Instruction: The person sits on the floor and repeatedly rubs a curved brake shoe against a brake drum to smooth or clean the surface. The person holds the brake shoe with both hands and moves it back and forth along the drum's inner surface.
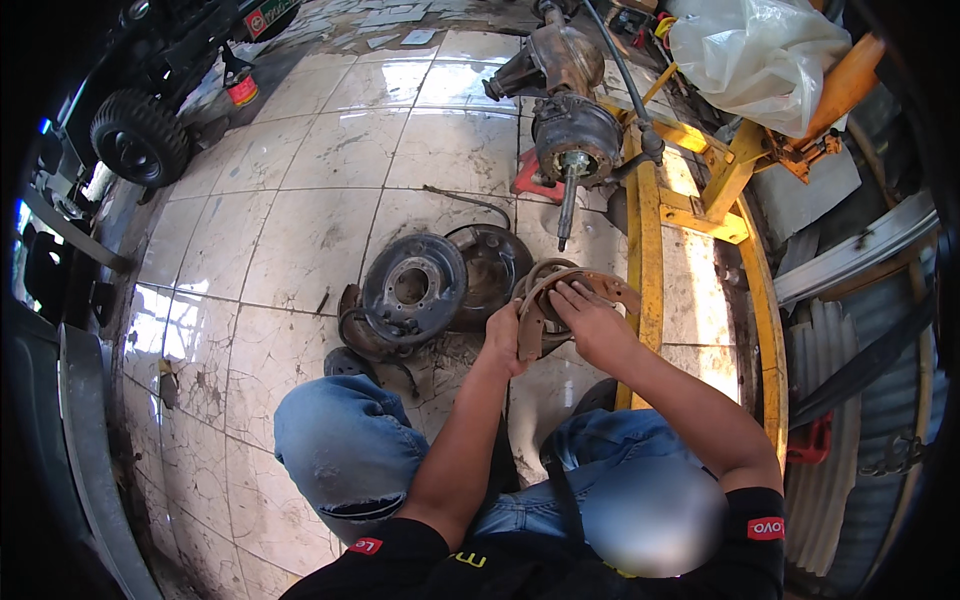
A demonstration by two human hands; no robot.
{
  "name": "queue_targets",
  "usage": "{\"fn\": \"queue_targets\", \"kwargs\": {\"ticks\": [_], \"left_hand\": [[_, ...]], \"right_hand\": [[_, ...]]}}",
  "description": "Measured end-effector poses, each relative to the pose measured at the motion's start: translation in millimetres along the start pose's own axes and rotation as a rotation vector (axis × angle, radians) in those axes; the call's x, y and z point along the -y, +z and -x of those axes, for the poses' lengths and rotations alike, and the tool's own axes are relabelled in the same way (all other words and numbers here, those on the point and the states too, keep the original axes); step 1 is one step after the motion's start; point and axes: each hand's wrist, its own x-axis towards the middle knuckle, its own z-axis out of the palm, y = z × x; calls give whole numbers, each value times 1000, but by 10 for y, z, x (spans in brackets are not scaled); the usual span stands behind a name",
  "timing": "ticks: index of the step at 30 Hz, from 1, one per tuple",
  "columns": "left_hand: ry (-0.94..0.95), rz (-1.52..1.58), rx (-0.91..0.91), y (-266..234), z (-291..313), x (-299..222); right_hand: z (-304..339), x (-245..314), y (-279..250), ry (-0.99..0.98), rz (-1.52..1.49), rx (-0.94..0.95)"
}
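My left hand (506, 338) is closed on one end of a bundle of curved, rusty-brown brake shoes (622, 290), held low in front of my knees. From the right, my right hand (588, 318) presses over the same shoes, its fingers close together across the curved metal. What lies under its palm is hidden. Just left of the shoes, a round dark brake backing plate (440, 262) with a hole in its middle leans on a second dark plate (507, 262) on the floor.
Ahead stands a greasy axle assembly (566, 125) with a shaft pointing toward me. A yellow steel frame (648, 260) runs along my right, with a clear plastic bag (745, 50) above it. A thin bent rod (470, 198) lies on the tiles. A vehicle tyre (140, 138) is far left.
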Motion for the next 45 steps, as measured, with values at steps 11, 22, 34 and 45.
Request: {"fn": "queue_targets", "kwargs": {"ticks": [11, 22, 34, 45], "left_hand": [[6, 17, 63, -79, -76, 16], [-8, 7, 24, -42, -64, 12], [4, 29, 43, -44, -45, 16], [12, 31, 21, -76, -109, 41]], "right_hand": [[-27, -2, -41, -29, -49, 26], [-19, -81, -13, 57, -63, 17], [-34, 88, -79, -73, -81, 90], [-31, -74, -16, 24, -56, 56]]}}
